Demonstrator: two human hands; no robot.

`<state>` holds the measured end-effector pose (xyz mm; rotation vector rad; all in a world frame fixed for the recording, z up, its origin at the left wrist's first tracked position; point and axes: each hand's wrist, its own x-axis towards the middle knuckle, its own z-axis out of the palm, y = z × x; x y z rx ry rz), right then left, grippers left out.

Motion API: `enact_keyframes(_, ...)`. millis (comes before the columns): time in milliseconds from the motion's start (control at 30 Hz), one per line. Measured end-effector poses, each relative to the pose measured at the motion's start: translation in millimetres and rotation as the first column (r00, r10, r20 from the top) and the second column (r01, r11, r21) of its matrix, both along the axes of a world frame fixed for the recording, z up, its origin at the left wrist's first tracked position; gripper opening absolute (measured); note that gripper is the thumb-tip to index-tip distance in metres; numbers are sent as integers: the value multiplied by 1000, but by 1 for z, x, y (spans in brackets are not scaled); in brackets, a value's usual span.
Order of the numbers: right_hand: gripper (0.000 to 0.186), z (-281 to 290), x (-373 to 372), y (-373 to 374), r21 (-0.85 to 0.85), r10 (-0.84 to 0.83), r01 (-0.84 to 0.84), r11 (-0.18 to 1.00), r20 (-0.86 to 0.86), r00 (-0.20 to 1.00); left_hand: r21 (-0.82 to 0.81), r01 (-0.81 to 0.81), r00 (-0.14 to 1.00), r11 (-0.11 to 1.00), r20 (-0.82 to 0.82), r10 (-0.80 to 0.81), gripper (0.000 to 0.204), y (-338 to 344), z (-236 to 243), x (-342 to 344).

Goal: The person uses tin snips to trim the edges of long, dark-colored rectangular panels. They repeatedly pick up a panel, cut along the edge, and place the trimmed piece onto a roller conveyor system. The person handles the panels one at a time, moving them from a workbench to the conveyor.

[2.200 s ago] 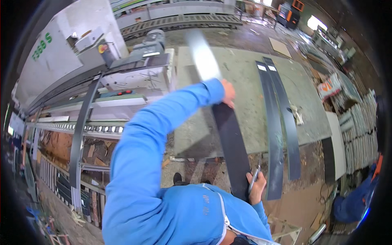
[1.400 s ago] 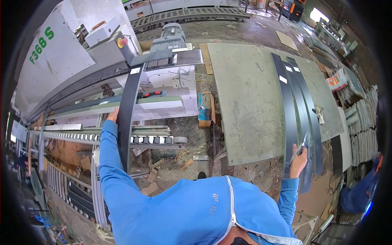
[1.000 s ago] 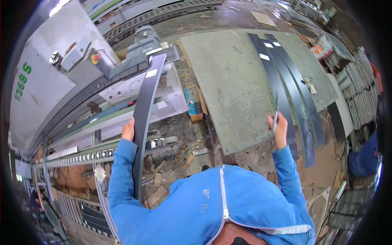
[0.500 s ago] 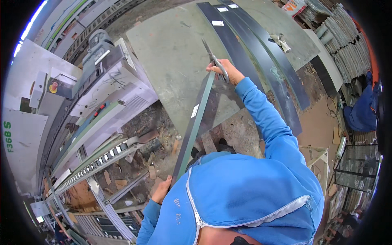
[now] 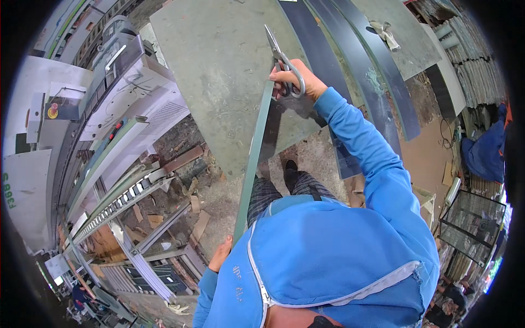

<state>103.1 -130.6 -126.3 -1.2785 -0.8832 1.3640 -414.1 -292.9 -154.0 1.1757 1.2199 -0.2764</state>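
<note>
Scissors [image 5: 280, 54] sit in the right hand [image 5: 299, 79], near 1 o'clock from the middle of the view, with the blades pointing toward 11. The fingers of that hand are bent round the handles, pinching them, and the hand also meets the far end of a green-edged board [image 5: 254, 158]; whether it grips that end as well, I cannot tell. The board slants through the middle from 12 o'clock down to 7, its green edge facing up. At 7 o'clock the left hand [image 5: 220, 254] is at the near end, touching or just beside it; its fingers are partly hidden, so I cannot tell how tightly they close.

Under the scissors is a grey-green table [image 5: 219, 98], with three dark boards [image 5: 350, 49] lying side by side toward 1 o'clock. A pale crumpled cloth [image 5: 387, 35] lies just beyond them. A white machine [image 5: 158, 98] stands at 10 o'clock, with a roller track [image 5: 136, 192] near 9. A stack of grey sheets [image 5: 476, 65] is at 2.
</note>
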Motion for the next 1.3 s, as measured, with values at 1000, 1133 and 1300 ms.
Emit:
enact_keyframes(1000,21,14,27,-63,76,-55,-175,982,991,125,-116,-79,982,990,-181,57,67,-34,-18,1)
enact_keyframes(1133,22,18,31,-61,-18,34,-219,976,997,72,-96,-58,981,994,-188,39,67,-40,-24,-4)
enact_keyframes(1300,26,28,40,-60,-50,58,-282,958,998,17,-168,-244,964,955,-149,220,63,-41,-15,6)
